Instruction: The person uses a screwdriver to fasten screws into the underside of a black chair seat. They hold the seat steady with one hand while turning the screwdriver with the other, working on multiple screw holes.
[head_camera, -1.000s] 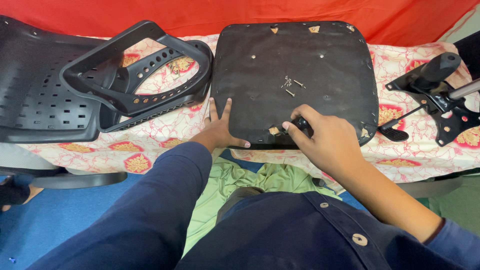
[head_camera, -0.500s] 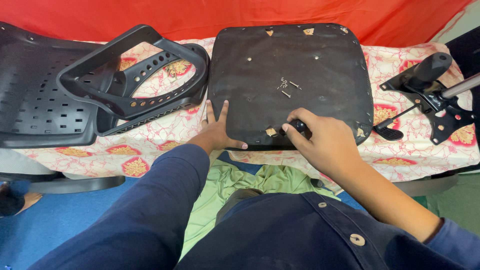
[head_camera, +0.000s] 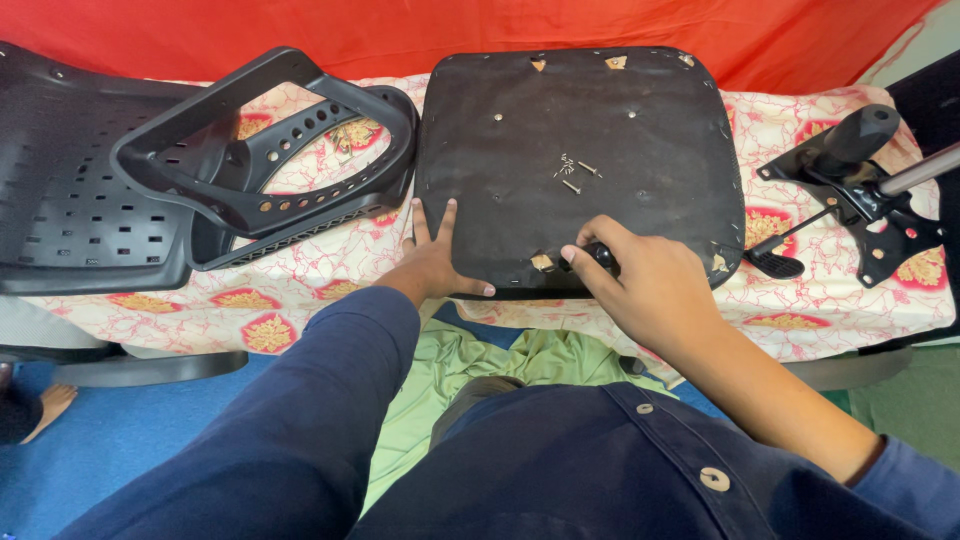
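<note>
A black chair seat pan (head_camera: 600, 130) lies upside down on a patterned cloth. Several small screws (head_camera: 572, 172) rest near its middle. My left hand (head_camera: 436, 262) lies flat on the seat's near left edge, fingers spread. My right hand (head_camera: 650, 290) is closed around a black tool handle (head_camera: 602, 256) at the seat's near edge; the tool's tip is hidden under the hand.
A black perforated chair back (head_camera: 70, 190) and a black frame with armrest loop (head_camera: 270, 160) lie at left. A metal tilt mechanism with lever (head_camera: 860, 190) lies at right. Red fabric (head_camera: 400, 30) hangs behind. A bare foot (head_camera: 45, 405) shows at lower left.
The view has shifted slightly. Both hands stay at the seat's near edge, the right one still gripping the tool.
</note>
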